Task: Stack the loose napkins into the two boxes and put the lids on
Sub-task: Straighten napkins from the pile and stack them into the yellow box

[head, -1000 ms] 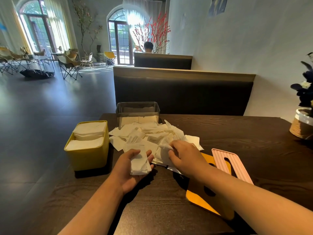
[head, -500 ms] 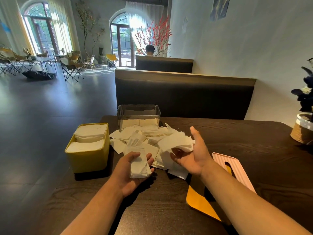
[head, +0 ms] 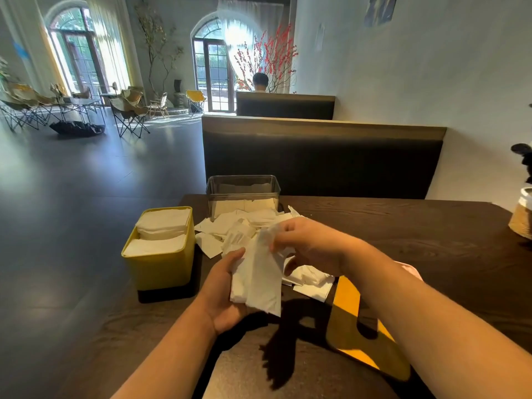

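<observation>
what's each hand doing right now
Left hand: closed on a small stack of napkins.
Right hand: fingers pinching a napkin onto that stack.

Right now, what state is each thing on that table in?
Yellow box: open, nearly full of napkins.
Clear box: open, partly filled.
Loose napkins: scattered in a pile.
Yellow lid: off, lying flat.
Pink lid: off, mostly hidden.
Left hand: holding a napkin stack.
Right hand: adding a napkin.
</observation>
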`<action>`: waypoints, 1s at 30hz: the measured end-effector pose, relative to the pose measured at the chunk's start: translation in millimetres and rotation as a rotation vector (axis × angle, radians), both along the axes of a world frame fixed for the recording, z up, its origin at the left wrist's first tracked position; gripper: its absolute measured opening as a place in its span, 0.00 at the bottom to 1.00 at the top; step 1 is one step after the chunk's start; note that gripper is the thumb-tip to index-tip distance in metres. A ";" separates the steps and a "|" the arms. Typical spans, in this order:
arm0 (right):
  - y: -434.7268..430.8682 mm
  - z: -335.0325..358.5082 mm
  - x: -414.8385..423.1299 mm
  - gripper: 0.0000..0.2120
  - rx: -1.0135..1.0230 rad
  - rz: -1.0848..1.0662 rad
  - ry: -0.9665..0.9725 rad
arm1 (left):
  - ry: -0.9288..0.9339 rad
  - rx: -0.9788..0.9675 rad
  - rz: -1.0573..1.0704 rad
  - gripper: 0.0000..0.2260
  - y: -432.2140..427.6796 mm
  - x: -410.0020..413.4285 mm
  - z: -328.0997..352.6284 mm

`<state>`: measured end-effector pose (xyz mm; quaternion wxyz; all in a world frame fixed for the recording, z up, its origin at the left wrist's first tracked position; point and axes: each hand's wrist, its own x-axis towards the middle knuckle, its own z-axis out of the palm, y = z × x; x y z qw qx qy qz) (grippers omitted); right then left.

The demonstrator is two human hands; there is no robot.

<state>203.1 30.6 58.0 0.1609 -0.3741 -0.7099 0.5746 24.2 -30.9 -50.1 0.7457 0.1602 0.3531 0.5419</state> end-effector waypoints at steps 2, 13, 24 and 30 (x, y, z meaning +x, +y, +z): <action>1.6 -9.6 -14.7 0.06 0.130 0.037 -0.160 | -0.077 0.029 -0.121 0.29 -3.0 -0.9 -1.0; 7.3 -53.3 -22.3 0.30 0.198 0.071 -0.120 | 0.142 0.040 -0.339 0.21 -13.5 -10.8 9.0; -37.6 -95.4 -42.3 0.21 0.243 -0.305 0.300 | 1.119 0.200 -0.096 0.20 -43.1 -60.6 55.0; -48.9 -117.1 -52.7 0.27 0.198 -0.193 0.181 | 1.078 0.236 0.358 0.25 -61.6 -28.5 -1.5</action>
